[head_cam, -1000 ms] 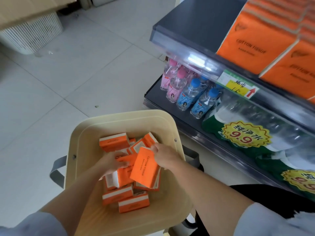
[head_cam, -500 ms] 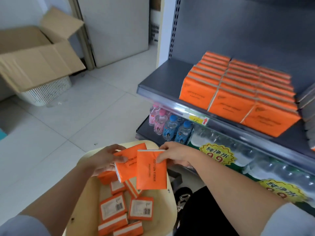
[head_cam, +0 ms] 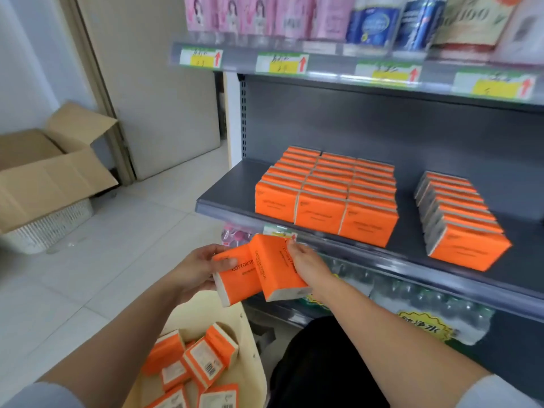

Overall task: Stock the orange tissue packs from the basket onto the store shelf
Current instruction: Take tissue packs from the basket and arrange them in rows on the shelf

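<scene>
**Two packs held at the shelf edge**

The grey shelf (head_cam: 229, 184) carries rows of orange tissue packs (head_cam: 321, 213). Below it, the cream basket (head_cam: 250, 363) holds loose packs (head_cam: 203, 360). The left hand (head_cam: 194, 269) has its fingers clamped on one pack (head_cam: 235, 275), the right hand (head_cam: 306, 263) on another pack (head_cam: 276, 269). The two packs overlap.

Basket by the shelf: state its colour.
Pale cream basket, shown best in the head view; orange tissue packs lie inside.

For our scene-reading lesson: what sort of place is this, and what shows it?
Most likely a small shop: price tags on a shelf edge, rows of orange tissue packs, bottled water below.
</scene>
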A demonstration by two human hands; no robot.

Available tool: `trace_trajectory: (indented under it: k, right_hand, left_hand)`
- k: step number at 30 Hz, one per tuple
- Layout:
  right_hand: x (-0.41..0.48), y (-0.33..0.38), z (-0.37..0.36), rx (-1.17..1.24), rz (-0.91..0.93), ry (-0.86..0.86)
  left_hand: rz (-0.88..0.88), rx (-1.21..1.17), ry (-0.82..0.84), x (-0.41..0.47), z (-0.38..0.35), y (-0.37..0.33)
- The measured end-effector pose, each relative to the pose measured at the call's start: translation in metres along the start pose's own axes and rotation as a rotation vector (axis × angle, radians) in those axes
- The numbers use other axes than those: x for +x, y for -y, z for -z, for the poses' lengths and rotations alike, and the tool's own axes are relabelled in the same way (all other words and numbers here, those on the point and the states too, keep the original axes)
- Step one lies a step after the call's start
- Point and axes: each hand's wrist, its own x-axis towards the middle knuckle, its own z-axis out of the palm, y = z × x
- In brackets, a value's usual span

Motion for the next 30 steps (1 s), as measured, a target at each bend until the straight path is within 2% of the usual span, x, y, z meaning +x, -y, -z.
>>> trace_trajectory:
  k: [3,8,13,20,27,30]
  right_hand:
    - [-0.011,0.006,0.029,0.148,-0.126,0.058]
    - [-0.033,0.012,0.085,0.304,-0.117,0.174]
    - [-0.049,0.007,0.147,0.394,0.017,0.042]
    - [-0.076,-0.005,0.217,0.348,0.113,-0.212]
    - [-0.102,-0.008,0.301,0.473,0.178,-0.186]
    - [-0.105,-0.016,0.339,0.566,0.227,-0.242]
  left_hand:
    - [-0.032,-0.014,0.003,0.002,-0.024,-0.015]
    - [-0.074,-0.052,0.013,0.009,-0.069,-0.042]
    - [-0.100,-0.097,0.073,0.019,-0.116,-0.065]
    - [-0.116,-0.110,0.158,0.032,-0.195,-0.094]
    - [-0.171,-0.080,0.271,0.050,-0.274,-0.128]
    - [-0.193,-0.038,0.276,0.061,-0.304,-0.139]
